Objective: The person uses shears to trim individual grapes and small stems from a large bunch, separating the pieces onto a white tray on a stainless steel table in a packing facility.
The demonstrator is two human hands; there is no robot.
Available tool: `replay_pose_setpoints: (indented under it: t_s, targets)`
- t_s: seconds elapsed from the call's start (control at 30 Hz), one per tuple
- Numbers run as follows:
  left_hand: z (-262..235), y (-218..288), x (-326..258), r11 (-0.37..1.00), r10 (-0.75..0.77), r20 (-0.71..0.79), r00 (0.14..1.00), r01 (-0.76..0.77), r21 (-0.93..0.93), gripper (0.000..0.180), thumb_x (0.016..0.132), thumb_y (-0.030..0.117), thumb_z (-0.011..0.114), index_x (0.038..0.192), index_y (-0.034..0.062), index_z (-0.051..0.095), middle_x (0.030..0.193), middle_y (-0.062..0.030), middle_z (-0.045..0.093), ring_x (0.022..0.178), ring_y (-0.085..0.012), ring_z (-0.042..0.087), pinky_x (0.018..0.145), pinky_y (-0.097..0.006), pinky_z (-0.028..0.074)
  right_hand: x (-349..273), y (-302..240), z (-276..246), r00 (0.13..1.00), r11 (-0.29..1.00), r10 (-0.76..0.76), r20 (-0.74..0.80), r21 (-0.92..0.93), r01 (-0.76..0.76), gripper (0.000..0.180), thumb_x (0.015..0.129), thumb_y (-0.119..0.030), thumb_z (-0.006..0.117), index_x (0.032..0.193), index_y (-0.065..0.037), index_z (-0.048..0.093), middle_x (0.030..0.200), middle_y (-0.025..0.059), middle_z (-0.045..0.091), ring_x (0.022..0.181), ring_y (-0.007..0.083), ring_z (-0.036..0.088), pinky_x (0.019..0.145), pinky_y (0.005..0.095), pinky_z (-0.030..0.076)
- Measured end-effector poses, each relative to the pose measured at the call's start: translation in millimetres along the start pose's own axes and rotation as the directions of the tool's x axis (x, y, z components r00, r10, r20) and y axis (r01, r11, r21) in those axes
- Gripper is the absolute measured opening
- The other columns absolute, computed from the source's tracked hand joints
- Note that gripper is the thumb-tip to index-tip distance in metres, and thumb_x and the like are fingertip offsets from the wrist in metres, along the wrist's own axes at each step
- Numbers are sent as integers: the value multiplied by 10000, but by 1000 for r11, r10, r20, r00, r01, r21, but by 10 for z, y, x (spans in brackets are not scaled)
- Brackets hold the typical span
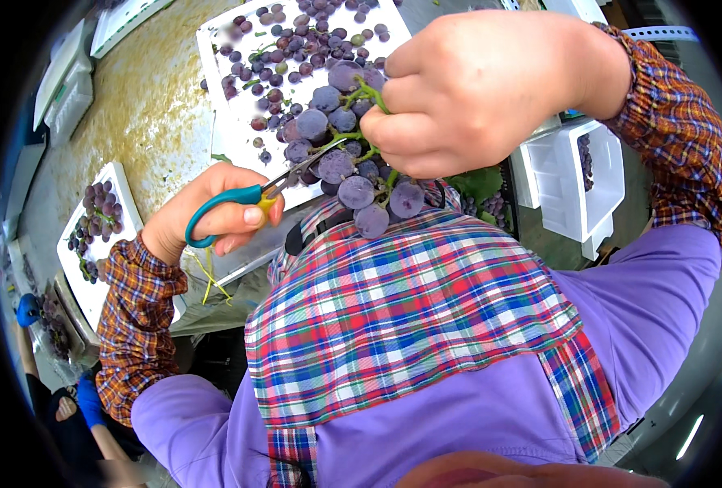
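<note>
A bunch of dark purple grapes [336, 167] hangs from my right hand [483, 89], whose closed fingers pinch its green stem. My left hand [223, 207] is closed around a pair of scissors [227, 210] with teal and yellow handles. The metal blades reach in among the grapes, near a green stalk on the bunch's left side; whether they are parted there is hard to make out. Behind the bunch lies a white tray [219, 61] scattered with many loose grapes, some of them reddish or greenish.
Another white tray [125, 175] with a grape bunch lies to the left on the stained table [154, 89]. White plastic crates [568, 195] stand at the right, with green leaves [479, 183] and grapes beside them. At the lower left, another person's arm [93, 407] shows.
</note>
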State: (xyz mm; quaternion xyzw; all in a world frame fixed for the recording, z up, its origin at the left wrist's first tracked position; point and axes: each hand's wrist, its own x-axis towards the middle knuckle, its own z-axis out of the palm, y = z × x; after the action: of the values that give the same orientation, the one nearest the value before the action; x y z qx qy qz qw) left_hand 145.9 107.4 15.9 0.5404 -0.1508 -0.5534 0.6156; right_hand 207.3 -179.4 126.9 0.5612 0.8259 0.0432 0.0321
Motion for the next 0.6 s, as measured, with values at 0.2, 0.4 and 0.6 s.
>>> replay_pose_setpoints:
  t_s: [0.2, 0.4, 0.6]
  targets:
    - [128, -333, -1, 966, 112, 39, 993, -99, -239, 504, 826, 443, 637, 905, -53, 589, 473, -15, 498, 380, -70, 446, 373, -190, 313, 46, -71, -254, 990, 989, -78, -116, -138, 62, 159, 729, -152, 560, 672, -8, 524, 620, 50, 480, 526, 175, 515, 491, 303, 417]
    - [175, -614, 81, 828, 285, 103, 953, -190, -528, 590, 843, 514, 639, 908, -69, 576, 435, 5, 486, 338, -67, 389, 374, -219, 284, -38, -91, -154, 984, 993, -51, -168, -114, 32, 179, 735, -172, 560, 682, -3, 532, 602, 66, 506, 510, 201, 533, 484, 322, 433]
    - [303, -611, 55, 810, 252, 22, 967, -199, -551, 593, 842, 503, 637, 957, -77, 580, 458, 0, 507, 355, -81, 400, 407, -225, 310, -55, -75, -88, 977, 993, -57, -208, -111, 34, 201, 740, -192, 561, 691, 2, 541, 584, 82, 533, 494, 227, 552, 476, 341, 448]
